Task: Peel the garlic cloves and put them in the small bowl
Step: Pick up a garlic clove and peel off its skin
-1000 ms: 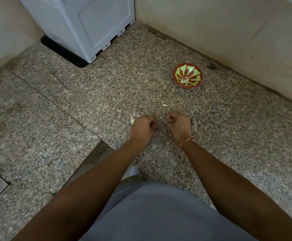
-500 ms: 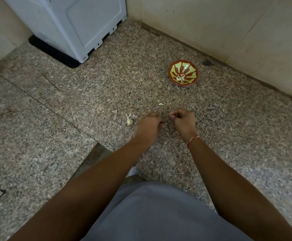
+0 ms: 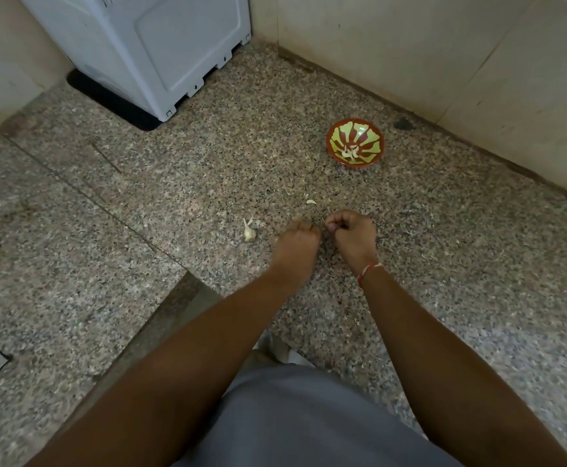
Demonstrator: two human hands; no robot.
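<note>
A clove is apparently pinched between the curled fingers of the left hand (image 3: 297, 242) and right hand (image 3: 353, 232), though it is barely seen. It could slip out if squeezed. Left of the grip lies the garlic piece (image 3: 249, 231); beyond, the small bowl (image 3: 336, 143) holds peeled cloves.

Both bare forearms stretch out forward and down over the counter, converging so the two fists sit close together near its middle. The left hand (image 3: 297, 242) is curled, knuckles up, fingertips tucked under and out of sight. The right hand (image 3: 353, 232) is curled too, thumb and fingers pinching something tiny at its inner side (too small to make out). A red thread band (image 3: 368, 272) circles the right wrist. The hands are just apart, not touching.
</note>
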